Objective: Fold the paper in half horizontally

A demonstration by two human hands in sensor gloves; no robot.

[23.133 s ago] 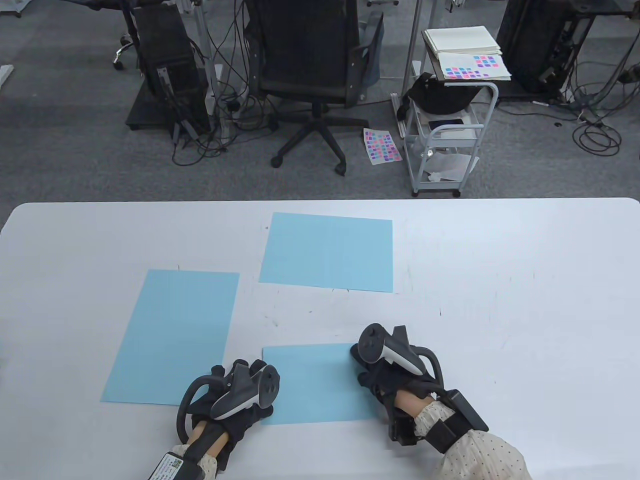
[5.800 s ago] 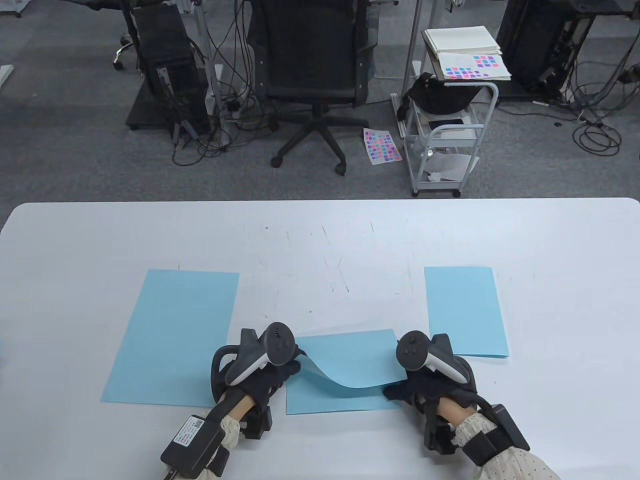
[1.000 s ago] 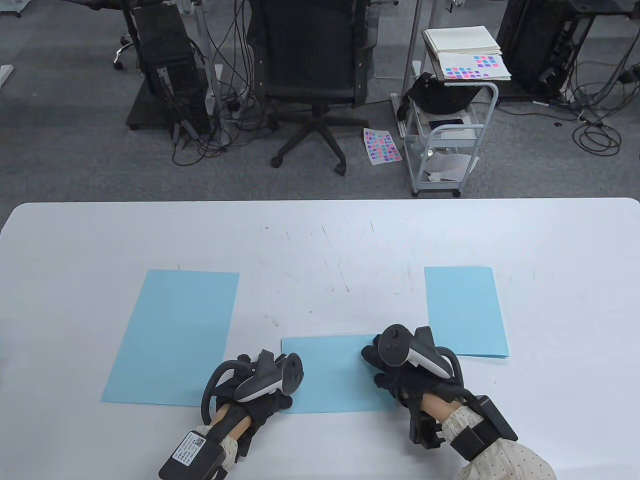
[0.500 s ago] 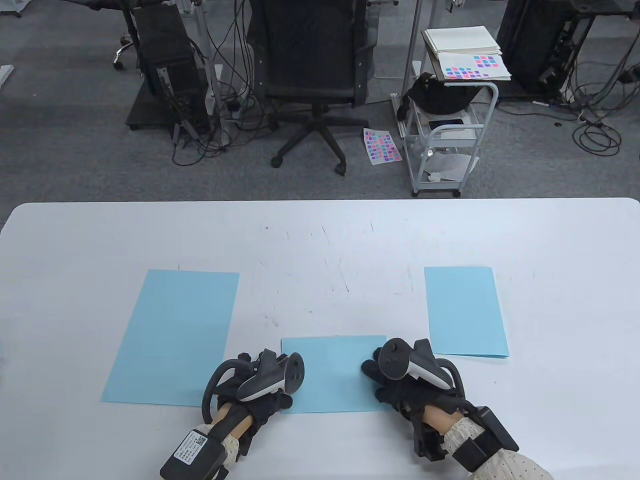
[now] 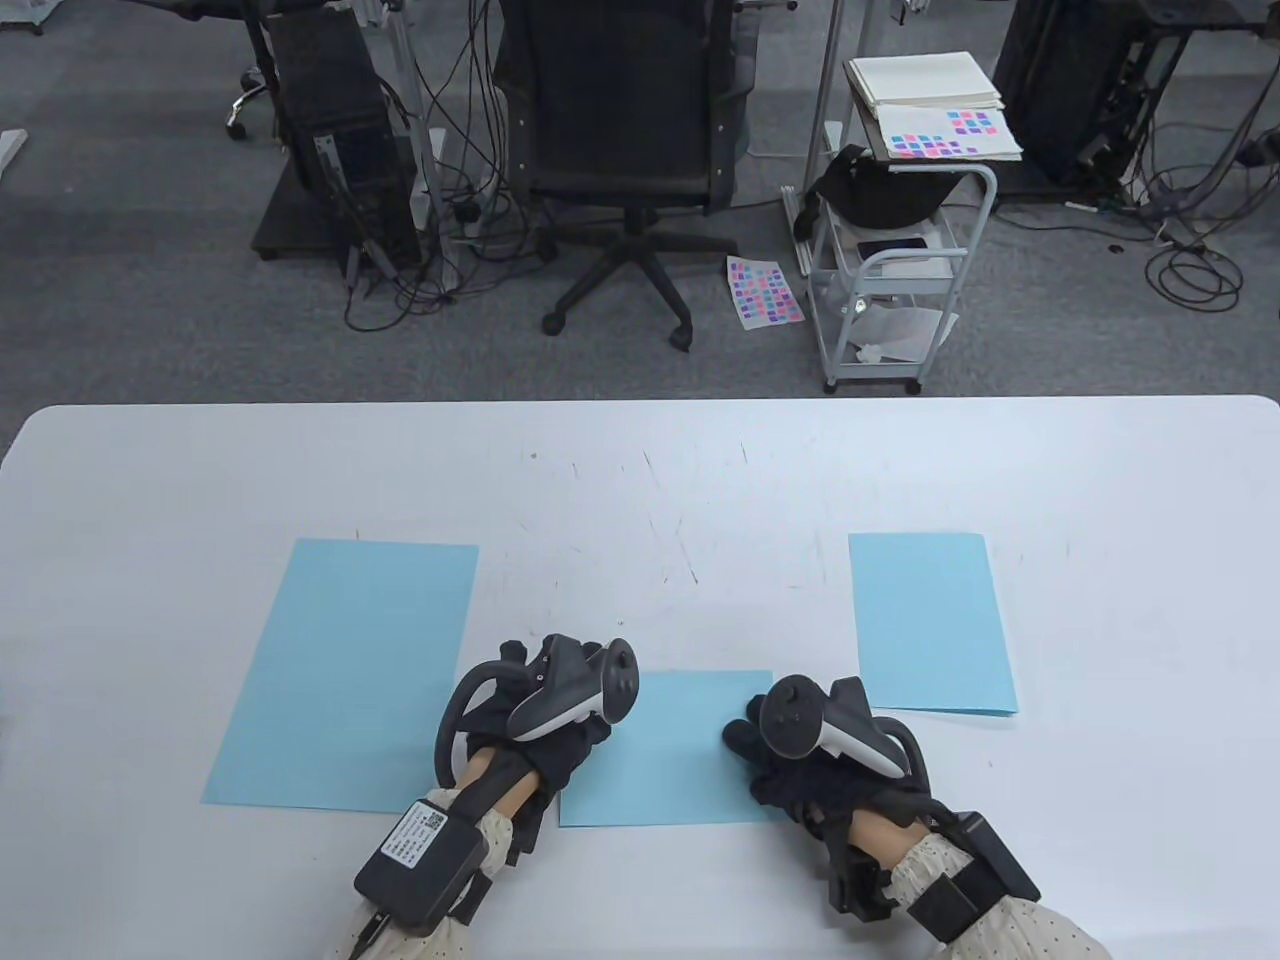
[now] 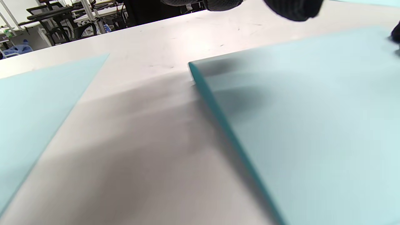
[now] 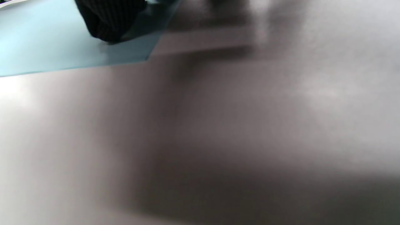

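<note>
A light blue paper point(image 5: 675, 750), folded in half, lies flat near the table's front edge. My left hand point(image 5: 560, 745) is over its left edge; its tracker hides the fingers. In the left wrist view the paper's point(image 6: 306, 125) left edge runs diagonally and my gloved fingertips point(image 6: 290, 9) hang above its far part. My right hand point(image 5: 750, 735) rests on the paper's right edge. In the right wrist view a gloved finger point(image 7: 109, 22) presses on the paper point(image 7: 47, 47) near its corner.
An unfolded blue sheet point(image 5: 345, 670) lies left of the hands and also shows in the left wrist view point(image 6: 31, 103). A folded blue sheet point(image 5: 930, 620) lies to the right. The white table point(image 5: 640, 480) stretches beyond. A chair and a cart stand past its far edge.
My left hand has slid from the folded paper's near left corner toward its far left corner. The right hand has stayed on the right edge. The paper lies as before.
</note>
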